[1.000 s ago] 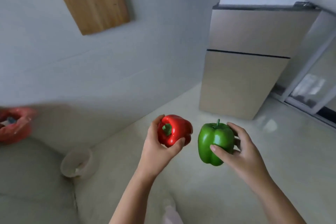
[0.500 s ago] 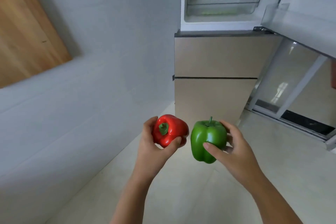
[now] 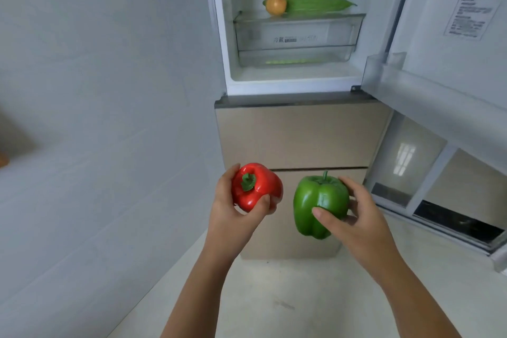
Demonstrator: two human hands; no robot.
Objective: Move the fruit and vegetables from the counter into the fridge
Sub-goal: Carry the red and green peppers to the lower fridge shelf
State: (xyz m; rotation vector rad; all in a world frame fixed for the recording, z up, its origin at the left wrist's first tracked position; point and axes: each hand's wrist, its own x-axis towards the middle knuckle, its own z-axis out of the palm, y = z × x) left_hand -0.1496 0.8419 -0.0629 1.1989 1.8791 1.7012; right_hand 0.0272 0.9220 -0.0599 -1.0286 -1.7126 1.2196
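My left hand (image 3: 233,217) grips a red bell pepper (image 3: 255,189), stem towards me. My right hand (image 3: 354,219) holds a green bell pepper (image 3: 318,203) upright, thumb across its front. Both peppers hang in the air in front of the fridge (image 3: 296,132), below its open upper compartment. On a glass shelf (image 3: 299,17) inside lie an orange round fruit (image 3: 275,4) and a long green vegetable (image 3: 318,3) behind it. A clear drawer (image 3: 296,38) sits under that shelf.
The fridge door (image 3: 452,35) stands swung open on the right, its door bin (image 3: 428,96) jutting towards me. A white tiled wall (image 3: 109,90) runs along the left. Two shut beige lower drawers face me. Pale floor lies below.
The view has risen and closed in on the fridge, so the open compartment and its shelf now show fully. Both hands keep the same hold on the peppers.
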